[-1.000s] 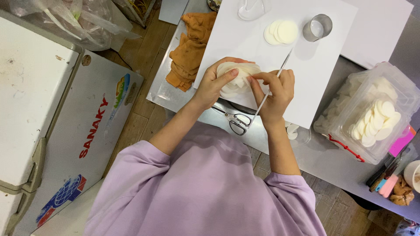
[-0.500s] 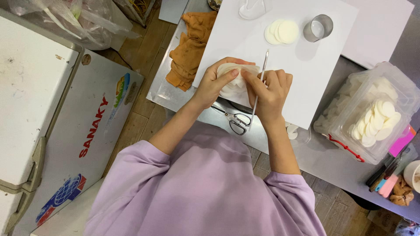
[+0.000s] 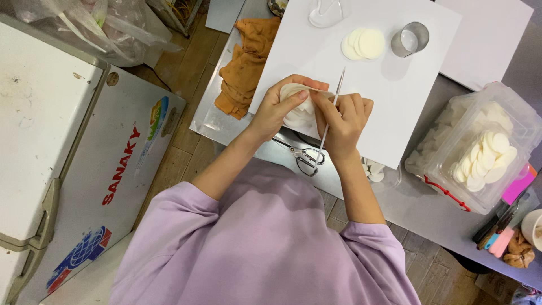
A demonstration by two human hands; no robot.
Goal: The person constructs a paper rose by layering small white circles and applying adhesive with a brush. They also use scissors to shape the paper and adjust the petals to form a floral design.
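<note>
The left hand (image 3: 279,110) has its grip closed around a pale folded wrapper (image 3: 296,104), thumb pressing on top. The right hand (image 3: 341,121) meets it from three o'clock, its grip pinched on a thin stick (image 3: 330,116) that points up towards twelve o'clock, and its fingertips touch the wrapper's edge too. The wrapper sits between both hands, over the near edge of a white board (image 3: 395,113).

Just under the hands, at six o'clock, scissors (image 3: 302,158) lie on the metal tabletop (image 3: 214,121). At ten o'clock from the hands an orange cloth (image 3: 245,62) is bunched beside the board. At one o'clock a small stack of round white discs (image 3: 364,44) lies on the board, with a metal ring cutter (image 3: 411,38) just beside it. Well off at three o'clock stands a clear tub (image 3: 480,147) full of the same discs. A white chest (image 3: 51,141) stands off at nine o'clock.
</note>
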